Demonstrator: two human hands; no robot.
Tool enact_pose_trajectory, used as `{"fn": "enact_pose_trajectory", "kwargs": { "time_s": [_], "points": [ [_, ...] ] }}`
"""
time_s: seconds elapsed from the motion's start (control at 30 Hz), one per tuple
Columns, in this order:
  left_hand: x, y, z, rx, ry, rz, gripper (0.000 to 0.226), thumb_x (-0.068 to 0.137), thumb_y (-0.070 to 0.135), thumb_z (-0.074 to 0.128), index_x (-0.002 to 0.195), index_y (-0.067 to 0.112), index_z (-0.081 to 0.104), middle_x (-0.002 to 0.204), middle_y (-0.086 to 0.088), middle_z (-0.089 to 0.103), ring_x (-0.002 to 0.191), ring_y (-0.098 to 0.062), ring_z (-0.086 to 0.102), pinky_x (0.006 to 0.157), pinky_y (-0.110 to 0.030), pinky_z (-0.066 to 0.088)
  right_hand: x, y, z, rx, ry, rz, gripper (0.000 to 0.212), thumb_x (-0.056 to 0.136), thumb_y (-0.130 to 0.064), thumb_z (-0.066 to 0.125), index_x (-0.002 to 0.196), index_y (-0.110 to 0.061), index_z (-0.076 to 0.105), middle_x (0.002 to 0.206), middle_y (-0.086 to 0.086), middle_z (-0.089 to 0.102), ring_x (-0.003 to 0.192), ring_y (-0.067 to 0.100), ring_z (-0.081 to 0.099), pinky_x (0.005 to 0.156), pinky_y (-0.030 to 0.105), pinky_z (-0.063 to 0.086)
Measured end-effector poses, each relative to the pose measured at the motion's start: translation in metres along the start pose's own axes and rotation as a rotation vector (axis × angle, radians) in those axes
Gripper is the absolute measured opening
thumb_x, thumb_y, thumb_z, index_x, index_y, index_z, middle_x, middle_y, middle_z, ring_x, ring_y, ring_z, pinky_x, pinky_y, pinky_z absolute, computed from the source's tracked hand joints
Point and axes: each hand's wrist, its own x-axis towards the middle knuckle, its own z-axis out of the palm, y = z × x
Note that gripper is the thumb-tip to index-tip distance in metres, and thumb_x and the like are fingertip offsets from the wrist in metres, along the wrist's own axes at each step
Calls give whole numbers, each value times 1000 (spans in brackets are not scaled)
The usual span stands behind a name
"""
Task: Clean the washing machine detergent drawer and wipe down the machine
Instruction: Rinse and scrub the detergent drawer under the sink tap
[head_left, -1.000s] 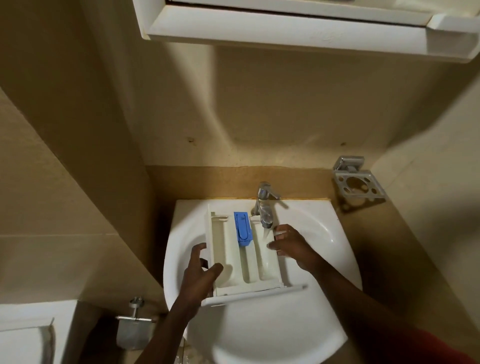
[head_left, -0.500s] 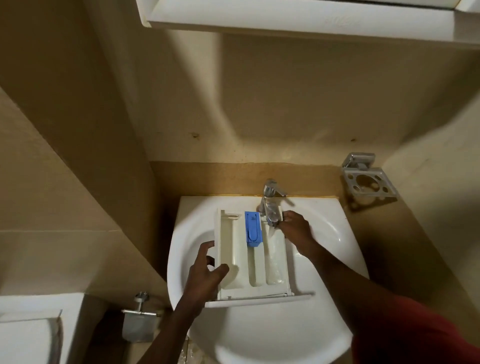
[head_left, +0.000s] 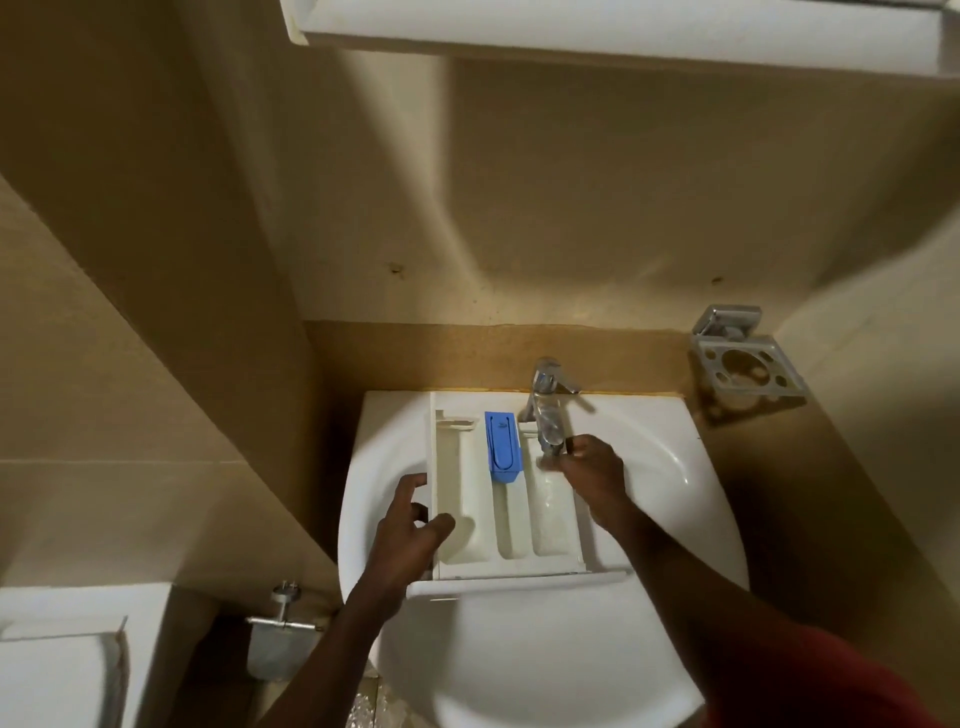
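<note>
- Head camera looks down on a white sink (head_left: 670, 467) set in a beige-walled corner.
- Detergent drawer (head_left: 448, 467) lies across the sink's far-left part, front panel toward the person, back end near the wall. It is white with three long compartments.
- Blue insert (head_left: 503, 448) sits at the far end of the middle compartment.
- Left hand (head_left: 410, 535) grips the drawer's left wall near the front: thumb hooked inside the left compartment, fingers curled on the outer side.
- Right hand (head_left: 589, 470) is over the drawer's right edge, fingertips up against the spout end of the chrome faucet (head_left: 548, 410). Fingers look bent; cannot tell whether they clasp the spout or only touch it.
- Faucet spout points down over the far end of the right compartment, whose floor shows a wet sheen.
- Red sleeve (head_left: 810, 675) shows on the right arm at the near right.
- Metal holder (head_left: 748, 366) is fixed to the wall right of the sink.
- White cabinet (head_left: 623, 31) hangs overhead.
- Small metal fixture (head_left: 280, 621) is mounted low at the near left.
</note>
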Motion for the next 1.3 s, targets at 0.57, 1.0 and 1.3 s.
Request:
{"fn": "enact_pose_trajectory", "kwargs": {
  "time_s": [0.57,1.0,1.3],
  "points": [
    [2,-10,13,-5,-1,20,51,79,30,63,126,34,43,101,-11,64,88,-27,68,55,-31,56,-22,5,25,-113,-231,-112,29,85,-35,47,100,-31,71,94,-3,74,91,22,69,86,45,57],
    [4,-8,20,-8,27,53,56,70,35,61,124,33,47,95,-15,64,81,-33,70,57,-37,56,-47,3,-23,-520,-239,-287,48,78,-4,54,123,-18,60,112,5,66,104,23,64,83,23,49],
    [4,-8,14,58,82,66,65,69,43,66,130,35,44,103,-9,60,85,-26,68,61,-39,62,-60,37,3,-645,-191,-580,42,76,-3,52,108,-20,70,126,-7,64,102,16,64,80,27,52]
  ]
}}
